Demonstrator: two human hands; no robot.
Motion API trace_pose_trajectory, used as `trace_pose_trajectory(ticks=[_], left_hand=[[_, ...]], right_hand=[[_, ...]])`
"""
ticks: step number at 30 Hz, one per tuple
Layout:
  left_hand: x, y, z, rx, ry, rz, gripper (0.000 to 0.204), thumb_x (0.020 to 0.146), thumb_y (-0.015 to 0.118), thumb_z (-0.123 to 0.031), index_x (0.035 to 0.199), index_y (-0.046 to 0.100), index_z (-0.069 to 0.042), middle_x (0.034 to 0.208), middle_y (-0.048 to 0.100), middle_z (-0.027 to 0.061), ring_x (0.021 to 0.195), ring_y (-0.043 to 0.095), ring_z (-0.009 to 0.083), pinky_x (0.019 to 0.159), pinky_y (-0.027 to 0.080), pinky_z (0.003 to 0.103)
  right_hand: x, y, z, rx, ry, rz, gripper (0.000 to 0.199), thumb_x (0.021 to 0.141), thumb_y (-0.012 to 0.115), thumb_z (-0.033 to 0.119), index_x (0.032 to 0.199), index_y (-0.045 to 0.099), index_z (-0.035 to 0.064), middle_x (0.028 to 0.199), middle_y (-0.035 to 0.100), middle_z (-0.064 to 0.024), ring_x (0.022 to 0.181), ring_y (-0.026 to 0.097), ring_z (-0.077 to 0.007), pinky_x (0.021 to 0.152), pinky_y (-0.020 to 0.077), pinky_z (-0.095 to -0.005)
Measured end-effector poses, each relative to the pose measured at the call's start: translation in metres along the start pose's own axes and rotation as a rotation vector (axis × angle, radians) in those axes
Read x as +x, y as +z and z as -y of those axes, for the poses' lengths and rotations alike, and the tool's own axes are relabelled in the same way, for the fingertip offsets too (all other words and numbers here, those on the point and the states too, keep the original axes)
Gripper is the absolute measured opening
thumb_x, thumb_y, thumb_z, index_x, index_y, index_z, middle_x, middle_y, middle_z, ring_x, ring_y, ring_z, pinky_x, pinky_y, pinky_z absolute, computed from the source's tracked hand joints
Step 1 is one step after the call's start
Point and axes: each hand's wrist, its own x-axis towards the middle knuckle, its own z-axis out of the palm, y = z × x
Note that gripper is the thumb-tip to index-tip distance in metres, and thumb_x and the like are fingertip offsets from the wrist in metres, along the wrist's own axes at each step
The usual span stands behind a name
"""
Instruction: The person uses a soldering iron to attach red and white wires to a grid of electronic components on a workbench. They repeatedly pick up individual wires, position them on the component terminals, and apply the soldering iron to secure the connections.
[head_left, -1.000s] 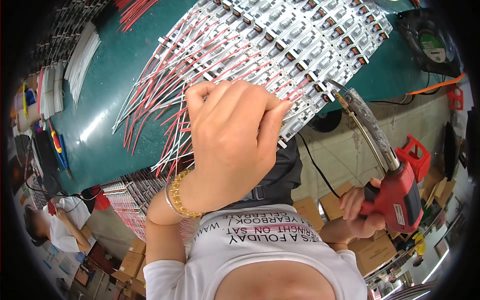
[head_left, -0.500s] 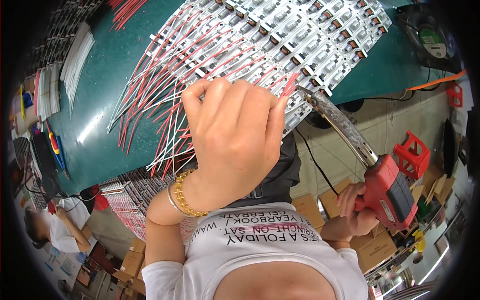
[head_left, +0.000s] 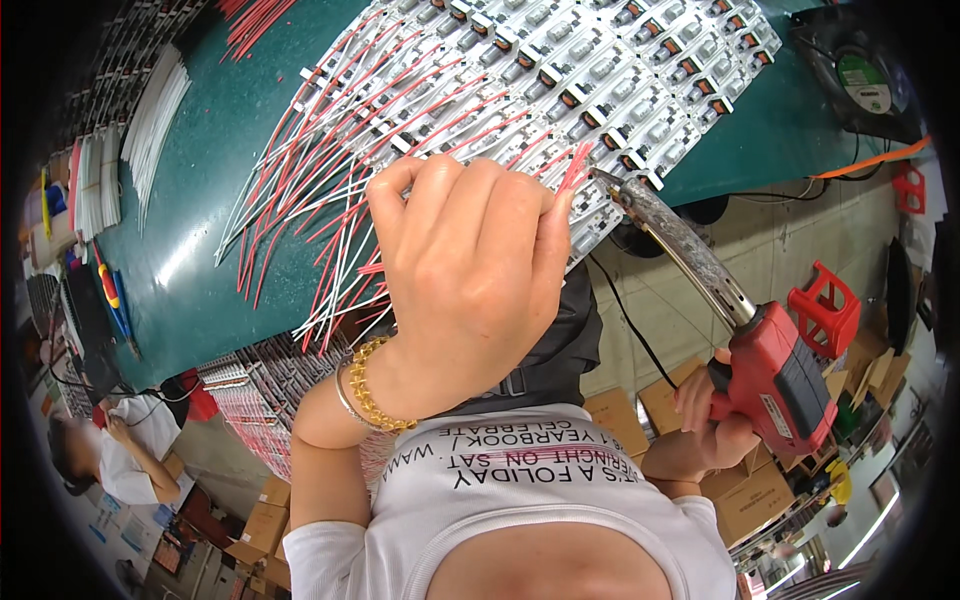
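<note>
My left hand (head_left: 465, 270) is closed over the near edge of a panel of small circuit boards (head_left: 610, 75), pinching a bundle of red wires (head_left: 574, 168) between thumb and fingers. The wire ends stick out past the thumb toward the boards. In my right hand (head_left: 712, 415) is a red and black soldering gun (head_left: 775, 375). Its metal barrel slants up and left, and the tip is close beside the red wire ends; whether they touch I cannot tell. Red and white wires (head_left: 330, 210) trail leftward from rows of boards. My palm hides the rest of the bundle.
The boards lie on a green tabletop (head_left: 200, 310). Bundles of white wires (head_left: 158, 125) and a screwdriver (head_left: 108, 288) lie at left, red wires (head_left: 255, 25) farther back. A black fan (head_left: 862, 80) stands at far right. A red stool (head_left: 823, 310) and cardboard boxes (head_left: 750, 500) are below; another person (head_left: 130, 450) sits at lower left.
The red wire ends and the soldering gun's tip have shifted very slightly. My left hand keeps its grip in nearly the same place.
</note>
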Motion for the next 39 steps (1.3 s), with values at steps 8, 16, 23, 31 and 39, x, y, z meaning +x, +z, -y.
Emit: trace_pose_trajectory(ticks=[8,16,23,31,39], left_hand=[[-0.001,0.002,0.001,-0.003,0.013,-0.011,0.016,0.068,0.071,-0.002,0.067,0.055,-0.008,0.061,0.049,0.0010,0.059,0.046,0.0192,0.068,0.032,0.032],[0.000,0.001,0.000,-0.033,-0.008,-0.046,0.014,0.068,0.071,-0.002,0.070,0.057,-0.008,0.067,0.053,0.0026,0.064,0.049,0.0201,0.070,0.033,0.032],[-0.004,0.001,-0.007,-0.079,-0.018,0.013,0.015,0.066,0.071,-0.003,0.071,0.058,-0.008,0.077,0.057,0.0029,0.073,0.051,0.0200,0.072,0.033,0.033],[-0.002,0.000,-0.006,-0.086,-0.009,0.028,0.016,0.066,0.072,-0.003,0.071,0.058,-0.008,0.076,0.057,0.0022,0.073,0.051,0.0199,0.073,0.033,0.033],[-0.003,0.000,-0.005,-0.072,-0.009,0.020,0.016,0.066,0.073,-0.005,0.070,0.058,-0.009,0.075,0.057,0.0013,0.072,0.051,0.0187,0.073,0.033,0.032]], right_hand=[[0.017,0.028,0.026,0.134,0.088,-0.077,0.086,0.081,0.047,0.063,0.127,0.033,-0.0083,0.045,0.043,0.0024,0.037,0.040,-0.0096,0.044,0.0388,-0.0233],[0.011,0.030,0.026,0.160,0.053,-0.169,0.089,0.079,0.048,0.065,0.127,0.032,-0.0080,0.045,0.043,0.0016,0.037,0.041,-0.0103,0.044,0.0390,-0.0243],[0.000,0.018,0.020,0.190,0.092,-0.135,0.080,0.082,0.049,0.060,0.122,0.035,-0.0073,0.045,0.043,0.0015,0.037,0.042,-0.0112,0.044,0.0385,-0.0249],[-0.005,0.015,0.011,0.070,0.028,-0.155,0.067,0.083,0.053,0.055,0.111,0.042,-0.0044,0.047,0.045,0.0004,0.038,0.042,-0.0112,0.043,0.0379,-0.0249],[-0.001,0.012,0.014,0.252,0.033,-0.060,0.074,0.082,0.050,0.059,0.115,0.041,-0.0064,0.046,0.043,0.0009,0.038,0.042,-0.0106,0.043,0.0368,-0.0246]])
